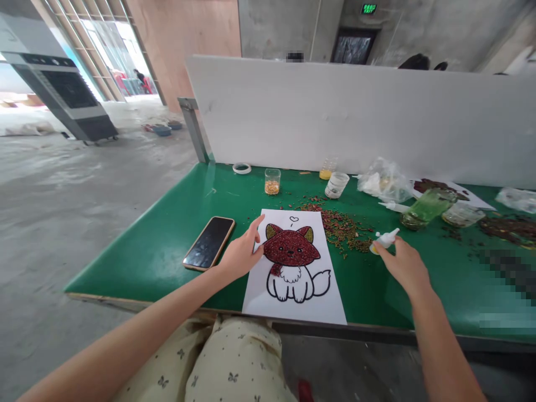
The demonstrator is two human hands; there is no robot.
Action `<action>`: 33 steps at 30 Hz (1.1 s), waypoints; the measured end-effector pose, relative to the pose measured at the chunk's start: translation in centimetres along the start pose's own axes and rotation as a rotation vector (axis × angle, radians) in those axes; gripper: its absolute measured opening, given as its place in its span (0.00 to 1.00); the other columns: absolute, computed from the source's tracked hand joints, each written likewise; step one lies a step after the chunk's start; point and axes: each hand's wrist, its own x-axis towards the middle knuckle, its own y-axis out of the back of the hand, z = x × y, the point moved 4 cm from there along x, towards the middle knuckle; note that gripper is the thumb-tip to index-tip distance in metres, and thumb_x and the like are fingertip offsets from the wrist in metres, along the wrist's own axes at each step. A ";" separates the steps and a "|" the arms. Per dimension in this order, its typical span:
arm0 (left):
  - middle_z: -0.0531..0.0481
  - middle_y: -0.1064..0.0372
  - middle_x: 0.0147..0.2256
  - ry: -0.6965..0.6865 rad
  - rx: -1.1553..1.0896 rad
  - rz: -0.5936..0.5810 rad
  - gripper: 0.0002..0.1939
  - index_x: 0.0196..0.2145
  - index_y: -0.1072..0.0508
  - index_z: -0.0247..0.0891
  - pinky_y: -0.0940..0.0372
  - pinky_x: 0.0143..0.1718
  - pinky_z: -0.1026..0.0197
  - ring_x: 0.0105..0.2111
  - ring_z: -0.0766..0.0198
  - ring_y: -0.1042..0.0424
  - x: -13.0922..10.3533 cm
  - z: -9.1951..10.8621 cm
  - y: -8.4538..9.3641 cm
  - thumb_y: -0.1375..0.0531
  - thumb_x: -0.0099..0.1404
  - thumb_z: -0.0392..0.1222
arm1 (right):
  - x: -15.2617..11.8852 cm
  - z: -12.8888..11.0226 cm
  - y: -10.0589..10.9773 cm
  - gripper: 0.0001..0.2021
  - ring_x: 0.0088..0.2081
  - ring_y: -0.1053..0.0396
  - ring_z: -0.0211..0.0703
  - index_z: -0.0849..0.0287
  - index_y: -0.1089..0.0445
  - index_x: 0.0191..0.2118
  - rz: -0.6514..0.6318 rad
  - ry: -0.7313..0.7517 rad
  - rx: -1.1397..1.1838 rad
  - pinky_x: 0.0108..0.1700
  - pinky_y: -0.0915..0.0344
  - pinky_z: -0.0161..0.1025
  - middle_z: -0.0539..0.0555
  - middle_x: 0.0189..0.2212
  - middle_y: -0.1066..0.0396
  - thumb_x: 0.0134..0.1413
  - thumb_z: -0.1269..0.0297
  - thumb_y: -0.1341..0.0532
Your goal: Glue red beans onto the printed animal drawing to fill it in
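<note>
On the green table lies a white sheet (255, 290) with a line drawing of a fox-like animal. Its head (288, 248) is covered in dark red grains, its inner ears in greenish ones, and a red patch shows at the neck; body and tail are white. My left hand (243, 248) rests at the sheet's left edge, fingers apart, holding nothing. To the right of the sheet, my right hand (400, 259) grips a small white glue bottle (387, 239) between thumb and fingers. Loose red and green beans (341, 226) are scattered between the sheet and that hand.
A phone (209, 243) lies left of the sheet. Behind stand a cup of yellow grains (272, 183), a tipped clear cup (336, 185) and a tape roll (242, 168). A plastic bag (384, 180) and green jar (429, 208) are at right. A white board (335, 117) borders the table.
</note>
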 end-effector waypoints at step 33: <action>0.41 0.42 0.50 -0.102 -0.049 0.167 0.38 0.63 0.59 0.41 0.34 0.39 0.58 0.40 0.62 0.34 -0.3 0.6 1.9 0.46 0.60 0.34 | -4.5 -18.2 -4.8 0.14 0.34 0.38 0.41 0.58 0.33 0.35 -0.154 0.693 0.731 0.37 0.42 0.38 0.51 0.31 0.37 0.53 0.52 0.41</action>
